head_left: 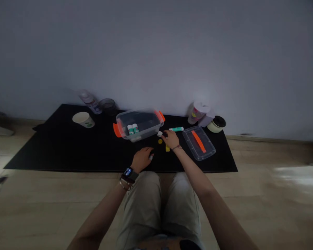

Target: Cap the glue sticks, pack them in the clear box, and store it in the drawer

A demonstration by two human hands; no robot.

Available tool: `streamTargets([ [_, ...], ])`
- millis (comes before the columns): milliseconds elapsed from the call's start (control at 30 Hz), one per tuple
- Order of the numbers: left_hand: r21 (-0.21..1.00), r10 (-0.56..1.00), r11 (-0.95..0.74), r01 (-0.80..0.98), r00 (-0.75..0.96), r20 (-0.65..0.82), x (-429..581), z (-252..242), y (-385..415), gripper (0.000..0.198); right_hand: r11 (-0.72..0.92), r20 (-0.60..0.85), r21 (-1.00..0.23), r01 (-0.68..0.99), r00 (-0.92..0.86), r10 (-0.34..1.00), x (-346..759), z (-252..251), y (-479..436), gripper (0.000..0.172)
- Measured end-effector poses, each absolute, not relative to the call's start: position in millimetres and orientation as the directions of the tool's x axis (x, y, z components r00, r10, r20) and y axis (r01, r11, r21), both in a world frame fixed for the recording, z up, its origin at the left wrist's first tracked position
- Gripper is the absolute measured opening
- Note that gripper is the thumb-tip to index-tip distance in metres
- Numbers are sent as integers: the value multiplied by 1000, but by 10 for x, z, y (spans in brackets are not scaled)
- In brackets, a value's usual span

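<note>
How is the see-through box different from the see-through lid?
The box is deep, but the lid is flat. The box has orange clips at two ends; the lid has one orange handle. The box is left of the right hand; the lid is right of it. Both have orange parts.

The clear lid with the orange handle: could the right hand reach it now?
Probably yes: the lid lies beside the right hand, orange handle facing up with nothing seen on top, though a small white item sits at the fingers.

The light is dim — glare whitens the floor [297, 177] at right.
</note>
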State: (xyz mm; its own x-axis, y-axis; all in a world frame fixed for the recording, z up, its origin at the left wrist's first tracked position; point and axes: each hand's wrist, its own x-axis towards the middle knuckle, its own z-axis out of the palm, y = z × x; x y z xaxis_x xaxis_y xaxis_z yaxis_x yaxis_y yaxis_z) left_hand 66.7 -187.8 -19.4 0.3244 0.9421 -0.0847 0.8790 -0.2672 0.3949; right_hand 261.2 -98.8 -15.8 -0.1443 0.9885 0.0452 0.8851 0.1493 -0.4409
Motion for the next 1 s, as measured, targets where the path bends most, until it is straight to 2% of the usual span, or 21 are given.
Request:
streamTargets([
  [67, 394, 942, -259, 882, 320, -97, 660, -205, -1878, 34, 167, -17, -385, 908, -188, 982, 2504, -170, -838, 35],
  [200, 427, 943, -239, 872, 314, -112, 629, -229, -1873, 34, 196, -82, -299, 934, -230, 970, 2409, -198, -720, 25],
  [267, 498, 947, -216, 840, 305, -104, 623, -247, -1850, 35, 200, -75, -284, 938, -230, 970, 2427, -188, -714, 22],
  [333, 630, 958, -160, 760, 274, -88, 638, -268, -1797, 35, 202, -48, -293, 934, -225, 973, 2471, -151, -727, 21],
  [400, 812, 974, -30, 583, 198, -106, 673, -286, -1716, 38, 233, -12, -347, 908, -253, 967, 2521, -94, -763, 21],
  [467, 947, 968, 172, 272, 129, -213, 722, -284, -1625, 46, 320, 20, -446, 836, -349, 937, 2552, -27, -823, 21],
  [533, 936, 929, 347, -63, 160, -334, 770, -257, -1549, 53, 426, 49, -546, 722, -480, 876, 2555, 36, -900, 20],
  [600, 858, 894, 437, -270, 234, -382, 807, -207, -1507, 51, 501, 82, -606, 618, -577, 812, 2543, 88, -967, 20],
  [667, 806, 879, 471, -358, 264, -396, 827, -149, -1501, 42, 517, 97, -645, 564, -610, 786, 2548, 128, -987, 23],
  [733, 772, 870, 492, -402, 250, -425, 830, -95, -1523, 33, 487, 94, -654, 579, -576, 812, 2607, 151, -937, 29],
  [800, 750, 860, 510, -421, 233, -454, 815, -52, -1556, 27, 434, 88, -576, 693, -475, 876, 2735, 144, -828, 32],
  [900, 750, 859, 511, -420, 222, -461, 773, -1, -1601, 22, 266, 56, -300, 916, -261, 964, 3003, 60, -650, 36],
  [1000, 762, 870, 494, -418, 233, -436, 736, 42, -1631, 22, 139, -30, -123, 983, -143, 989, 3228, -91, -560, 42],
])
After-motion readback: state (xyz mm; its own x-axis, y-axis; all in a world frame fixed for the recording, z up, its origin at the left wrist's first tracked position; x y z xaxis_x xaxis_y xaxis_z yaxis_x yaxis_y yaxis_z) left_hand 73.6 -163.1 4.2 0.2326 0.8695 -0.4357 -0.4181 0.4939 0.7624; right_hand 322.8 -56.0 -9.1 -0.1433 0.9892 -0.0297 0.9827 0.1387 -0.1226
